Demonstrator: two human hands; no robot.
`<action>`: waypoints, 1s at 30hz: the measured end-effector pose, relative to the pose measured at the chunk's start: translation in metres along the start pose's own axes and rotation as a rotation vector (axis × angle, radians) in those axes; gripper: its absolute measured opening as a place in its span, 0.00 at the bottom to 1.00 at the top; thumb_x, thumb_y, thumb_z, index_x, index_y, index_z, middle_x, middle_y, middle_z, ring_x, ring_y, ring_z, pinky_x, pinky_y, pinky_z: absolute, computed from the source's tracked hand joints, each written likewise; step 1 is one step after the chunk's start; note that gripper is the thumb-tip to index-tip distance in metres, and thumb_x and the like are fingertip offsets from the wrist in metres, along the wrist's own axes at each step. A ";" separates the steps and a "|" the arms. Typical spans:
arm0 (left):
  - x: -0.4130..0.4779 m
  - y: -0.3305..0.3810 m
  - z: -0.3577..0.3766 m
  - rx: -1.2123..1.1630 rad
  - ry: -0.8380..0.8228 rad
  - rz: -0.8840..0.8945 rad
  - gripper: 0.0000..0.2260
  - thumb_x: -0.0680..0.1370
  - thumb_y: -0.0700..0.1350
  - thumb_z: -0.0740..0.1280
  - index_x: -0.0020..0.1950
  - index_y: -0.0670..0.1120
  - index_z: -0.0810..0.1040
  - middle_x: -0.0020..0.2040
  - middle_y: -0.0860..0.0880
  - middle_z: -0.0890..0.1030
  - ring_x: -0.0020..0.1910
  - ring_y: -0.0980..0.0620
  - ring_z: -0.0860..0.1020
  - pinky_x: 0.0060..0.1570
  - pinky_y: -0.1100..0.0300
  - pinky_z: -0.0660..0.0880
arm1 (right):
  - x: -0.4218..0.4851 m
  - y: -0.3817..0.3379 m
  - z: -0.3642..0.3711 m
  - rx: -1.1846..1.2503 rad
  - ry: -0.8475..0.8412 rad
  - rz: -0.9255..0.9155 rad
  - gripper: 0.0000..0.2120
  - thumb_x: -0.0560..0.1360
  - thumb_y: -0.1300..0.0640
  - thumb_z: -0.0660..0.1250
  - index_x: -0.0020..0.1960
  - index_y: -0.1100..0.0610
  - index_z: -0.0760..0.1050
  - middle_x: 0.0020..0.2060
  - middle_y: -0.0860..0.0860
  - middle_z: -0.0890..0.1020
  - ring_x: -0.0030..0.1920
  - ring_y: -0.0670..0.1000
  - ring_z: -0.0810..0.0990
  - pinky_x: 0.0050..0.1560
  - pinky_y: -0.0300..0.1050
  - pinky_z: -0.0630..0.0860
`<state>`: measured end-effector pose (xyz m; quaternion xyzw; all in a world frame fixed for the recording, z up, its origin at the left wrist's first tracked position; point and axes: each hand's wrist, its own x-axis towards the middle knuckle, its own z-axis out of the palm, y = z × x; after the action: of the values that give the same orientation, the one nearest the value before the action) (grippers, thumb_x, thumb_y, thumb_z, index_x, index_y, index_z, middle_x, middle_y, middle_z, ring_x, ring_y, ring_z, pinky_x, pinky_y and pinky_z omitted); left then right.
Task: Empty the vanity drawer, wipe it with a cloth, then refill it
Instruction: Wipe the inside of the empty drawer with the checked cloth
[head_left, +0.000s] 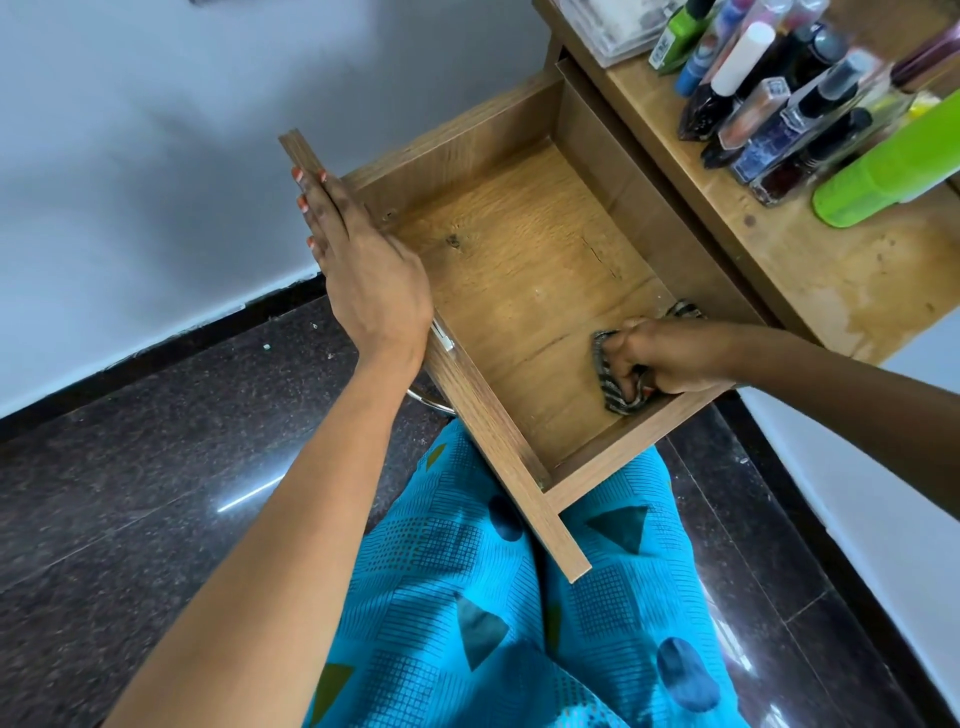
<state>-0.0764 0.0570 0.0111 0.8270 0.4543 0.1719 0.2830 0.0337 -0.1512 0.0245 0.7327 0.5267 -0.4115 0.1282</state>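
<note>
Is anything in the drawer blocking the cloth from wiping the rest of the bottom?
Nothing visible does. The right hand grips the cloth against the side wall nearest the person, and the rest of the drawer floor is bare. The bottles stand on the vanity top, outside it.

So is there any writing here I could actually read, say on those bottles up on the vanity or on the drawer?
No text can be read in this view.
small green bottle: white label with dark marks, too blurred to read.
nail polish bottles: any print is too small to make out.
large green bottle: no print shows.
drawer and cloth: no writing on them.
</note>
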 end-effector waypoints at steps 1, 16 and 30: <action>0.000 0.000 0.000 -0.002 0.001 0.000 0.23 0.81 0.38 0.49 0.75 0.39 0.48 0.77 0.42 0.46 0.76 0.46 0.47 0.73 0.58 0.46 | 0.001 -0.004 0.001 0.014 0.008 -0.012 0.14 0.71 0.72 0.60 0.49 0.59 0.78 0.46 0.47 0.71 0.50 0.44 0.64 0.56 0.43 0.69; -0.001 0.000 -0.001 -0.026 -0.004 0.004 0.22 0.81 0.38 0.49 0.75 0.39 0.49 0.77 0.42 0.47 0.76 0.46 0.48 0.73 0.58 0.46 | 0.027 -0.058 0.021 0.047 0.029 -0.003 0.11 0.72 0.64 0.66 0.53 0.54 0.79 0.56 0.51 0.76 0.59 0.50 0.73 0.48 0.42 0.73; -0.001 0.002 -0.002 -0.035 -0.003 -0.008 0.23 0.80 0.37 0.49 0.75 0.39 0.48 0.77 0.42 0.46 0.76 0.46 0.47 0.73 0.57 0.47 | -0.005 -0.006 0.002 -0.094 0.105 0.213 0.12 0.73 0.65 0.60 0.49 0.54 0.79 0.51 0.48 0.79 0.57 0.49 0.73 0.46 0.40 0.67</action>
<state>-0.0769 0.0557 0.0137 0.8204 0.4540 0.1777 0.2987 0.0273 -0.1533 0.0278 0.7982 0.4704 -0.3317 0.1777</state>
